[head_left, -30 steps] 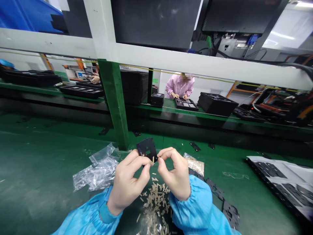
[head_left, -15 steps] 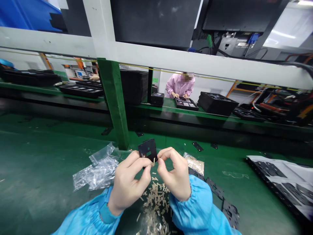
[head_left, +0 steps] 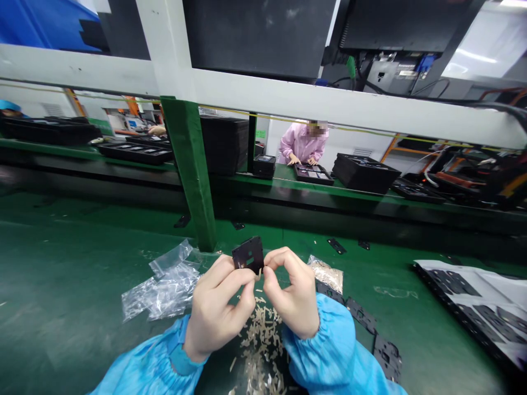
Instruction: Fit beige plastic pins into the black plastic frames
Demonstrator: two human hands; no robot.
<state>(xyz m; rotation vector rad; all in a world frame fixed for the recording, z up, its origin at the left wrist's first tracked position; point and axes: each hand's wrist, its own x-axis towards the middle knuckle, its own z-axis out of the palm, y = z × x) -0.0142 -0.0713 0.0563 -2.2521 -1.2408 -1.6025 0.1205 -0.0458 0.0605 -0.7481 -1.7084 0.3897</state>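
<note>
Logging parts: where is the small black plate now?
Head view, centre: the black plate is held by left hand and right hand, above the tan strips.

A factory assembly line is shown. Long benches [head_left: 61, 285] covered in green matting are set in rows under a white frame [head_left: 288, 101], and monitors [head_left: 263, 33] are hung above. Black trays [head_left: 364, 173] are stacked on the far bench, where a person in a pink smock [head_left: 302, 145] is seen at work over one. Blue smock sleeves [head_left: 325, 345] are worn at the near bench, on which tan parts [head_left: 263, 334], plastic bags [head_left: 164, 285] and black plates [head_left: 362, 315] are laid out.
</note>
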